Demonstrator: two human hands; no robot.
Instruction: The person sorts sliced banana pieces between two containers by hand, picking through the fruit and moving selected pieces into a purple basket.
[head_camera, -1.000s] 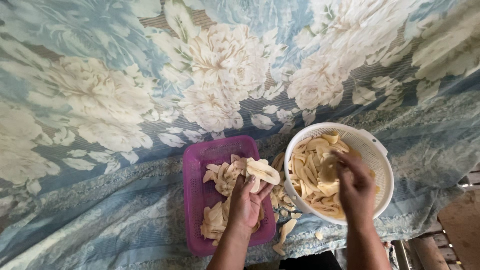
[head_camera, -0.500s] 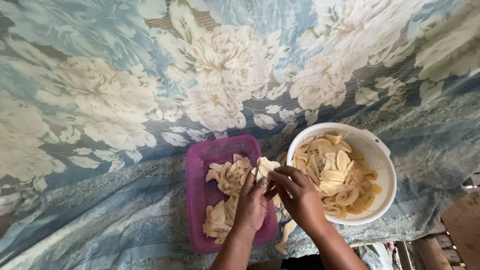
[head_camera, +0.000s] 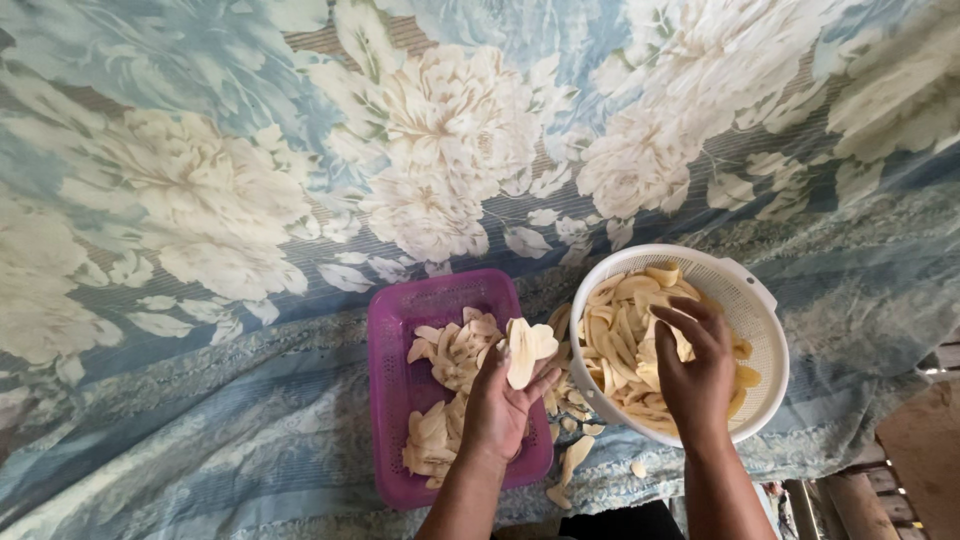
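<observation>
Slices (head_camera: 528, 350) were pinched in her left hand (head_camera: 500, 410) over the purple tray (head_camera: 388, 340), while her right hand (head_camera: 695, 370), fingers spread, dug in the white colander (head_camera: 765, 340); gathering few at once seemed wisest.

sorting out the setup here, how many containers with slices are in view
2: a purple rectangular tray on the left under the left hand, and a round white colander on the right with the right hand in it. None seem hidden.
</observation>
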